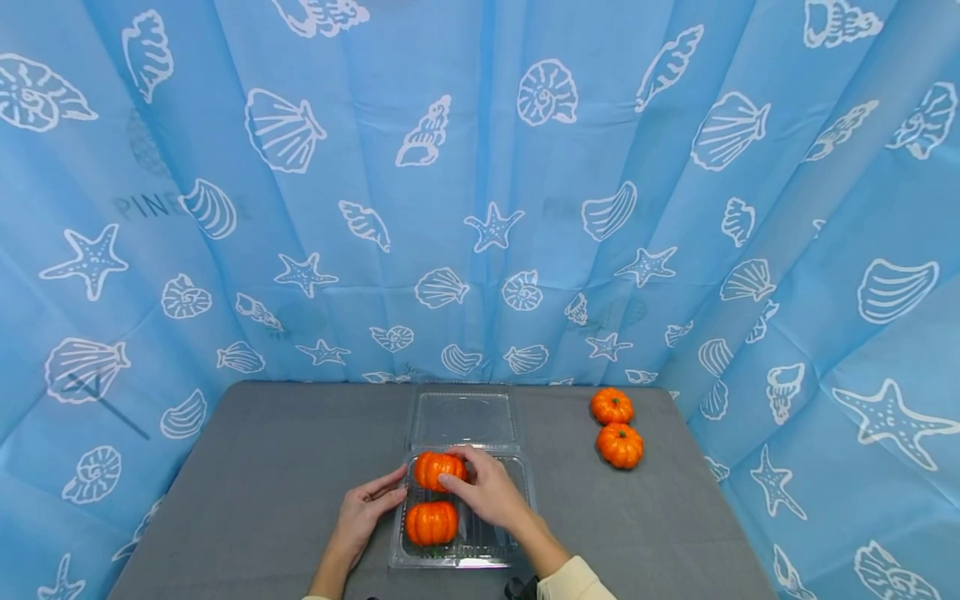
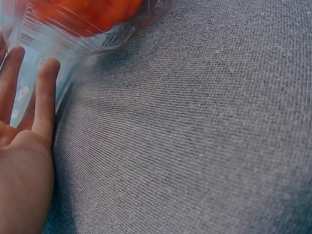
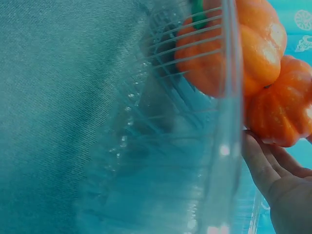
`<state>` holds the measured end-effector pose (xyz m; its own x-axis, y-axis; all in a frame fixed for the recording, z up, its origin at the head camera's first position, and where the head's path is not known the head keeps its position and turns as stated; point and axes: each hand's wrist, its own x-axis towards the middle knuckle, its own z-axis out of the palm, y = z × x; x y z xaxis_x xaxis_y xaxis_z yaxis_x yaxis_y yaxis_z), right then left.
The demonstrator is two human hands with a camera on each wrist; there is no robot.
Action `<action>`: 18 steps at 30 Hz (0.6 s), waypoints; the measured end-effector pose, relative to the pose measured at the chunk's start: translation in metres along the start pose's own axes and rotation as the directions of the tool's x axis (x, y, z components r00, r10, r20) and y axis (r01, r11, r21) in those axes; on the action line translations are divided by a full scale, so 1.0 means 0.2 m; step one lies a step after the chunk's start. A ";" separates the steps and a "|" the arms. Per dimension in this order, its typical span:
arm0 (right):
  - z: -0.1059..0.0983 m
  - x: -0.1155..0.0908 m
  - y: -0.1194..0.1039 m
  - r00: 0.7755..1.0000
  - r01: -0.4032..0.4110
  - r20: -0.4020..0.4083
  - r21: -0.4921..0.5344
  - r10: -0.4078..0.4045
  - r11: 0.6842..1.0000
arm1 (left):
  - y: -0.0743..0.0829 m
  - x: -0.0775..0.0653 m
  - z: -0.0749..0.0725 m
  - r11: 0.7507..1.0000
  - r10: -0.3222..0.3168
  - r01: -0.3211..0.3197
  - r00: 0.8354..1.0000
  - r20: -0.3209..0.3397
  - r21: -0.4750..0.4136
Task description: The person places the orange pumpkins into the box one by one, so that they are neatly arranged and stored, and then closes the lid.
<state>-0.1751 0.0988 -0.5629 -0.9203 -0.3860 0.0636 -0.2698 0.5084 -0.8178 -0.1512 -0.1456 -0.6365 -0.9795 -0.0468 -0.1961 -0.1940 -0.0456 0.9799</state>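
Note:
A clear plastic clamshell box [image 1: 480,563] sits on the table with its lid [image 1: 462,418] folded back, away from me. Two small orange pumpkins are in its left half. My right hand [image 1: 491,493] grips the farther pumpkin [image 1: 430,471] between thumb and fingers; the nearer pumpkin [image 1: 431,523] lies on its side in the box, its green stem [image 3: 199,13] seen through the clear wall. Along the box's left side, my left hand [image 1: 362,510] rests its extended fingers [image 2: 46,92] against the rim.
Two more orange pumpkins, one [image 1: 612,406] behind the other [image 1: 620,445], stand at the right back of the grey cloth-covered table [image 1: 277,467]. A blue shell-patterned curtain [image 1: 480,183] hangs behind and along both sides. Something black [image 1: 521,588] shows at my right wrist.

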 end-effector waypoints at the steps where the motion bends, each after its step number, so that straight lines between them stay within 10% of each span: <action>1: 0.00 0.00 0.00 1.000 0.001 0.000 -0.010 -0.001 1.000 | 0.00 0.00 0.00 1.000 -0.001 0.001 1.000 0.000 -0.002; 18: 0.06 -0.02 0.00 0.998 0.009 0.062 -0.182 0.003 0.983 | -0.01 0.00 0.00 1.000 0.017 -0.017 1.000 0.001 -0.021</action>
<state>-0.1682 0.0913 -0.5698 -0.9016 -0.4318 0.0258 -0.3248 0.6365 -0.6996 -0.1505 -0.1453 -0.6385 -0.9827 -0.0466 -0.1793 -0.1761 -0.0652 0.9822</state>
